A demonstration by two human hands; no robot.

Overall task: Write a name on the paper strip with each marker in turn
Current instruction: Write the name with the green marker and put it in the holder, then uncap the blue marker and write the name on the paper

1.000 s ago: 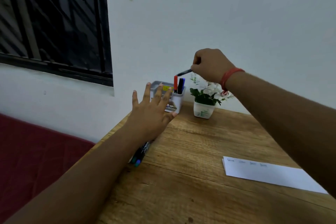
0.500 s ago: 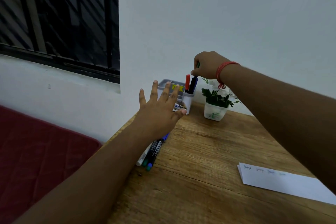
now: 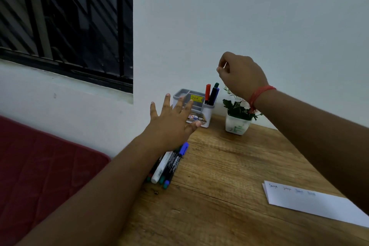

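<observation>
Wooden table (image 3: 229,175) edge beside loose markers (image 3: 169,164); left hand (image 3: 171,124) splayed, right hand (image 3: 240,75) pinched empty above holder (image 3: 197,106).

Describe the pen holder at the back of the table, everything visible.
The pen holder is a light grey, plastic-looking organiser with several compartments, standing upright on the wooden table by the white wall. A yellow price sticker sits inside and a printed label on its front. Its right cup holds three capped markers, red, green and blue. The left hand partly hides it; contact is unclear.
</observation>
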